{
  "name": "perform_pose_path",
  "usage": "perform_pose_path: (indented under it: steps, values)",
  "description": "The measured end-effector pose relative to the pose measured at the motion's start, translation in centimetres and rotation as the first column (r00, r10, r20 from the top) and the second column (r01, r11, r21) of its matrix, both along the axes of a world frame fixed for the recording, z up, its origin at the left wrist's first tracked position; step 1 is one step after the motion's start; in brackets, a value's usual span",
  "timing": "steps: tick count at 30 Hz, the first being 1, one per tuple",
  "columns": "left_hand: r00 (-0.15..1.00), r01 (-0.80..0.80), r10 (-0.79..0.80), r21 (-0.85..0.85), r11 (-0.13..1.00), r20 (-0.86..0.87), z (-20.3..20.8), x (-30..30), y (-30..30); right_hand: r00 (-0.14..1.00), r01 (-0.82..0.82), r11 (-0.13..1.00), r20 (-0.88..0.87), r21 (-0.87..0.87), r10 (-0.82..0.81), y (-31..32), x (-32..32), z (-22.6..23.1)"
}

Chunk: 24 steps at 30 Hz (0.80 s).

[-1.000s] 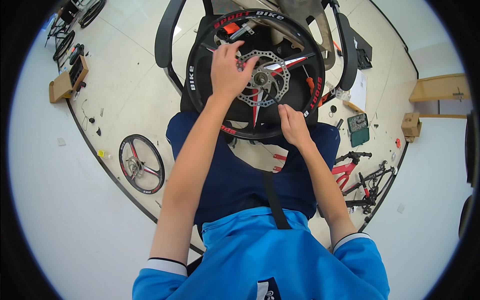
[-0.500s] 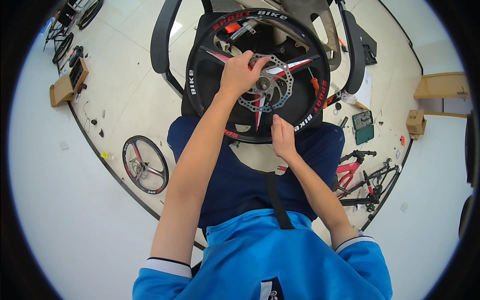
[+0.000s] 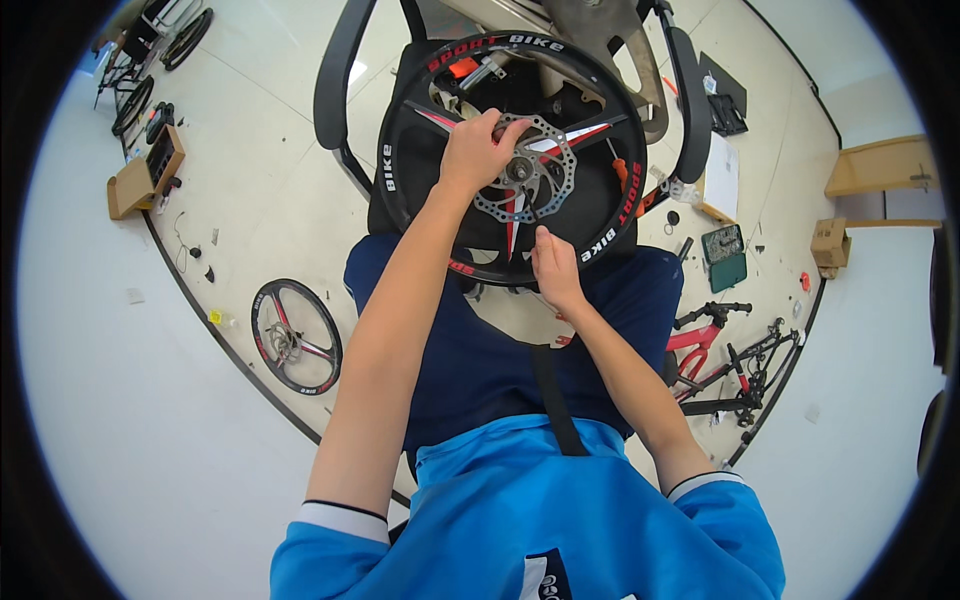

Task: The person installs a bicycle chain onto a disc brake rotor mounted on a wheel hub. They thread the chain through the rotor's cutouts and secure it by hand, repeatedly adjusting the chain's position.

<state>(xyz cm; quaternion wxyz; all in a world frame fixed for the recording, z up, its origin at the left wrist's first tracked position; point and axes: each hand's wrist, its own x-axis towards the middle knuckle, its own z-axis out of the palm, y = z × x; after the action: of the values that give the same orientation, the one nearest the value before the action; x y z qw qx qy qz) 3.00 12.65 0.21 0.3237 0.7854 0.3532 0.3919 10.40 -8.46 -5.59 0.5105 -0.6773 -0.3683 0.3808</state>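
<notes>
A black bicycle wheel [image 3: 392,200] with three red-and-white spokes lies flat on a black chair seat in front of me. The silver disc brake rotor [image 3: 563,180], full of holes, sits around the hub [image 3: 519,170] at its middle. Curled over the rotor's upper left part, my left hand [image 3: 478,153] grips it with the fingertips. My right hand [image 3: 557,267] is closed at the near side of the wheel, pinching a thin dark hex key [image 3: 531,207]. Its tip reaches the rotor near the hub; the bolt under it is too small to make out.
Chair armrests [image 3: 338,85] flank the wheel. A grey frame part [image 3: 600,35] and an orange-handled screwdriver [image 3: 620,172] lie beyond and beside it. A second wheel [image 3: 296,337] rests on the floor at left. At right are a green tool case [image 3: 725,258] and a red-black bike frame [image 3: 700,350].
The wheel and both hands shift slightly left and down in view, along with the surroundings. Both hands keep their grip, and the hex key stays at the rotor.
</notes>
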Motion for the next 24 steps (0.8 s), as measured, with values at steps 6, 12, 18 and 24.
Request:
perform_pose_path:
  steps: [6, 12, 18, 24]
  values:
    - [0.994, -0.104, 0.098, -0.110, 0.989, -0.057, 0.6, -2.0, -0.9, 0.982, -0.051, 0.997, -0.182, -0.051, 0.041, 0.1, 2.1, 1.9]
    - [0.869, -0.291, 0.408, -0.377, 0.879, 0.281, -2.0, -4.3, -7.0, 0.925, 0.176, 0.982, -0.353, 0.064, -0.143, 0.3, 6.6, 4.9]
    - [0.795, -0.177, 0.530, -0.722, 0.668, 0.295, -5.7, -3.8, -14.1, 0.882, 0.146, 0.979, 0.429, 0.144, -0.194, 6.7, 10.7, 4.6]
    - [0.730, 0.069, 0.493, -0.769, 0.636, 0.473, -4.0, -1.3, -13.5, 0.825, -0.061, 0.998, 0.564, 0.012, 0.043, 14.7, 9.0, 10.6]
